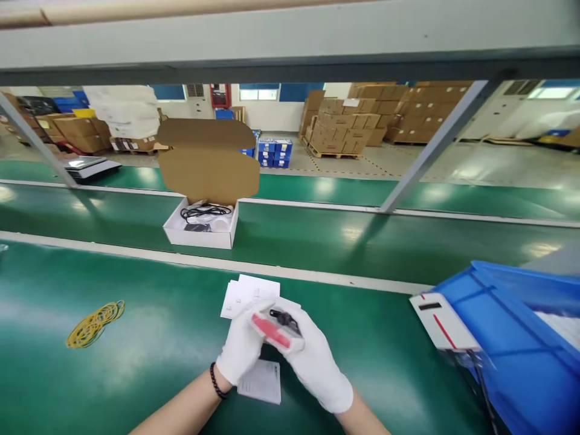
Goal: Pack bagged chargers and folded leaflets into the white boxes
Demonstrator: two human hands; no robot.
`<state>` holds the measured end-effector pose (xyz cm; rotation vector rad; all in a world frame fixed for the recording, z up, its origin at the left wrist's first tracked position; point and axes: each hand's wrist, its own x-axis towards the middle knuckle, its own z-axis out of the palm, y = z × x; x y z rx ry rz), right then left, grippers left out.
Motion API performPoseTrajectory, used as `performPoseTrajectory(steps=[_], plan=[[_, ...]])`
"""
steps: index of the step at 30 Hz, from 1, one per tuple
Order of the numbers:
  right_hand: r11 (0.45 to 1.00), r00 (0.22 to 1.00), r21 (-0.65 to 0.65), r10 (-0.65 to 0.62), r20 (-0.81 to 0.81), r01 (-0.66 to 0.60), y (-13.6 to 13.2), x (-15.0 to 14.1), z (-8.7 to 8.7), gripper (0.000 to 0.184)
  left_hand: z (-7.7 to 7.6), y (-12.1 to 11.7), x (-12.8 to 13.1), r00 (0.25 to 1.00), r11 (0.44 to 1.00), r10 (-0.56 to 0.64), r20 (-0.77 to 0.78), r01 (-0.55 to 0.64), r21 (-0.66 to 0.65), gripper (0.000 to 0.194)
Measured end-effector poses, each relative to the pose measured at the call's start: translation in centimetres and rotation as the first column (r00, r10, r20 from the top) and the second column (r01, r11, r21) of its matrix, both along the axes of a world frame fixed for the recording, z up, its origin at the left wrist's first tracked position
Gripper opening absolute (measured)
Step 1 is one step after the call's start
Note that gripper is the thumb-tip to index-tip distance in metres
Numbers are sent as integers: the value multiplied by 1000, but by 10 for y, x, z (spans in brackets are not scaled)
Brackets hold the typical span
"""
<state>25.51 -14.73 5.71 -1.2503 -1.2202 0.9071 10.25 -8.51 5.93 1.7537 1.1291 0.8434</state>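
Observation:
Both my hands wear white gloves. Between them they hold a small clear plastic packet [274, 331] with a pinkish-red strip and a black part inside; its exact contents are blurred. My left hand [244, 343] is closed on the packet's left side. Wrapped round its right side are the fingers of my right hand [315, 361]. Just behind the hands lie white printed sheets [244, 293], partly covered by the gloves. Another printed leaflet [260, 382] rests on the green table below the packet.
An open white carton [202, 240] holding a black cable stands beyond the pale divider. Yellow rubber bands [95, 324] lie at left. A blue bin [512, 338] occupies the right, with a white flat device [444, 321] and cables against it. A slanted post [421, 157] rises behind.

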Motion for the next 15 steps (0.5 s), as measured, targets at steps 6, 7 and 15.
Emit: performPoseTrajectory(steps=[6, 7, 15], plan=[[983, 750, -182, -111, -652, -13, -15, 33, -7, 53, 6, 85, -57, 857, 932, 360, 370, -309, -190, 53], [981, 689, -195, -144, -710, 4, -18, 37, -9, 56, 14, 109, -61, 840, 932, 362, 406, -319, -170, 55], [948, 548, -307, -299, -782, 79, -16, 45, -36, 55, 104, 301, -49, 941, 948, 310, 132, -317, 29, 26]])
